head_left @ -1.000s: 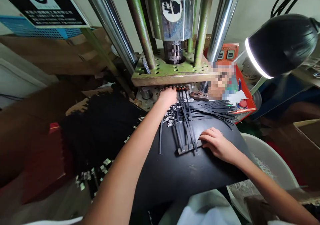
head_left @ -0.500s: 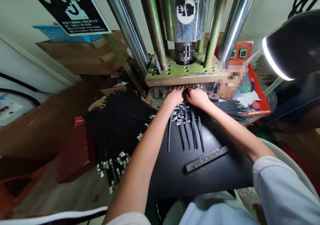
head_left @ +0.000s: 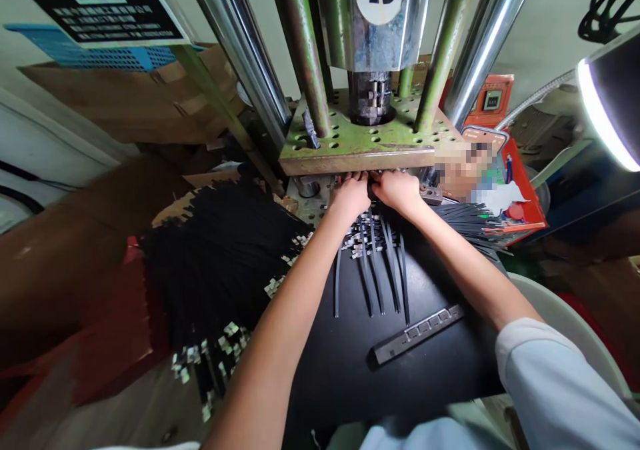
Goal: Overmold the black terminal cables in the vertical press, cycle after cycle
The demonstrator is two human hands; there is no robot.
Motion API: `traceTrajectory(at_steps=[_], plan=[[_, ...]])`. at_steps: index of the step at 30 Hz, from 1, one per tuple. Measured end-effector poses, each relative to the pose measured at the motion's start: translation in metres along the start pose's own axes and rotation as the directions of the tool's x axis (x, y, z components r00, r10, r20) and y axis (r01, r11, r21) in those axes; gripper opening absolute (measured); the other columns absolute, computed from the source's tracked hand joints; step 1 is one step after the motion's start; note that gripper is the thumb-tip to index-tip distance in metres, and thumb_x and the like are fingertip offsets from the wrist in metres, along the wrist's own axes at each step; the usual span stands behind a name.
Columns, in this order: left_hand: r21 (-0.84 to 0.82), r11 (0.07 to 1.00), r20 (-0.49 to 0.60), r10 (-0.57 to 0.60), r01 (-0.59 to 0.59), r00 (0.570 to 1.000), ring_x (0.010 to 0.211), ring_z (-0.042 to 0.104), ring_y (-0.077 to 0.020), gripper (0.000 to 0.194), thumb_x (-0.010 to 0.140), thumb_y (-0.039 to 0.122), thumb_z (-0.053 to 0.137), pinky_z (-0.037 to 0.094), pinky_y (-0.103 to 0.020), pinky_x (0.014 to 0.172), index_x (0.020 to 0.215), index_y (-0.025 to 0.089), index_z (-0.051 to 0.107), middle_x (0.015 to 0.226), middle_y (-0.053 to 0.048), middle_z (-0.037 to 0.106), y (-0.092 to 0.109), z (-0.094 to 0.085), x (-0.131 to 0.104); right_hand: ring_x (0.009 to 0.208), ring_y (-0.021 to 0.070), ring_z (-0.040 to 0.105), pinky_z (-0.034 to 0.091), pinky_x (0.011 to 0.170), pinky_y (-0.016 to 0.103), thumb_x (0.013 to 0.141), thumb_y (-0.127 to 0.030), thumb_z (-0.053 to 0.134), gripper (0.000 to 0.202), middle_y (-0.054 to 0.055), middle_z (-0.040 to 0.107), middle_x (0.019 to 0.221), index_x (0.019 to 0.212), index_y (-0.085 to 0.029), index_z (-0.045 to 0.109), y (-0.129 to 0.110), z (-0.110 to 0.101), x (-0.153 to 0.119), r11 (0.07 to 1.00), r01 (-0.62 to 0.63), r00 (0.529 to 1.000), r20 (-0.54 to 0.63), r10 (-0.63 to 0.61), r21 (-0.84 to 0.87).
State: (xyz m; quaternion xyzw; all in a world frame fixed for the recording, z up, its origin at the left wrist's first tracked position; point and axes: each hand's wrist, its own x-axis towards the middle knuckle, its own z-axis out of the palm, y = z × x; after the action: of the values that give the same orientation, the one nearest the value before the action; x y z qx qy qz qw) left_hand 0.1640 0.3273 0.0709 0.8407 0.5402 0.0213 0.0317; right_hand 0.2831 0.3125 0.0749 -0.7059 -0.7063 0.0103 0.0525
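Note:
Both hands reach under the green plate [head_left: 360, 160] of a press. My left hand [head_left: 351, 193] has its fingers bent at the plate's front edge, and the fingertips are partly hidden. Close on its right, my right hand [head_left: 399, 190] is closed, its fingers curled toward a dark part between the hands that I cannot make out. Several flat black cables [head_left: 391, 267] hang toward me from below the hands, over small metal connectors [head_left: 356, 242]. A slotted dark metal bar [head_left: 419, 334] lies on the black work surface [head_left: 345, 363].
At left lies a big heap of black cables [head_left: 215, 243] with metal ends, beside a red box [head_left: 120, 330]. More cables [head_left: 465, 227] lie at right, near an orange-red tray [head_left: 530, 213]. A lit lamp [head_left: 607, 103] hangs at right. Steel columns [head_left: 245, 57] flank the press.
The view has shifted slightly, so the press and the bar sit differently in the picture. My hands stay under the plate, with the left fingers a little more bent.

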Motion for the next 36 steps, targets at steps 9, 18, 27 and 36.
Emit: traceTrajectory(at_steps=[9, 18, 27, 36], plan=[[0.081, 0.995, -0.016, -0.061, 0.062, 0.998, 0.125, 0.049, -0.0339, 0.050, 0.085, 0.009, 0.043, 0.044, -0.046, 0.103, 0.134, -0.002, 0.047, 0.132, -0.025, 0.053, 0.024, -0.011, -0.008, 0.107, 0.0272, 0.065, 0.051, 0.090, 0.036, 0.094, -0.039, 0.045, 0.038, 0.012, 0.069, 0.118, 0.123, -0.021, 0.062, 0.025, -0.010, -0.007, 0.995, 0.010, 1.000, 0.006, -0.011, 0.098], [0.078, 0.990, -0.029, -0.113, 0.115, 0.993, 0.127, 0.048, -0.0311, 0.048, 0.086, 0.010, 0.046, 0.045, -0.038, 0.101, 0.133, 0.001, 0.049, 0.132, -0.024, 0.054, 0.030, -0.007, -0.005, 0.101, 0.0316, 0.067, 0.052, 0.085, 0.040, 0.091, -0.039, 0.049, 0.045, 0.018, 0.069, 0.108, 0.126, -0.012, 0.056, 0.038, 0.004, -0.023, 0.989, -0.085, 0.993, -0.066, 0.093, 0.125], [0.037, 0.988, -0.085, -0.146, 0.149, 0.986, 0.134, 0.039, -0.0327, 0.056, 0.087, 0.013, 0.049, 0.036, -0.044, 0.109, 0.141, 0.001, 0.042, 0.143, -0.024, 0.045, 0.030, 0.004, -0.003, 0.097, 0.0349, 0.067, 0.053, 0.080, 0.043, 0.083, -0.021, 0.048, 0.033, 0.021, 0.068, 0.103, 0.112, -0.008, 0.059, 0.036, 0.010, -0.024, 0.972, -0.169, 0.975, -0.114, 0.188, 0.163], [0.049, 0.992, -0.112, -0.111, 0.118, 0.987, 0.129, 0.044, -0.0347, 0.054, 0.087, 0.015, 0.047, 0.036, -0.047, 0.108, 0.138, -0.003, 0.042, 0.138, -0.027, 0.048, 0.028, 0.005, -0.002, 0.097, 0.0254, 0.065, 0.052, 0.085, 0.035, 0.084, -0.012, 0.041, 0.039, 0.018, 0.056, 0.127, 0.120, -0.013, 0.057, 0.032, 0.014, -0.011, 0.967, -0.080, 0.958, -0.248, 0.141, 0.241]])
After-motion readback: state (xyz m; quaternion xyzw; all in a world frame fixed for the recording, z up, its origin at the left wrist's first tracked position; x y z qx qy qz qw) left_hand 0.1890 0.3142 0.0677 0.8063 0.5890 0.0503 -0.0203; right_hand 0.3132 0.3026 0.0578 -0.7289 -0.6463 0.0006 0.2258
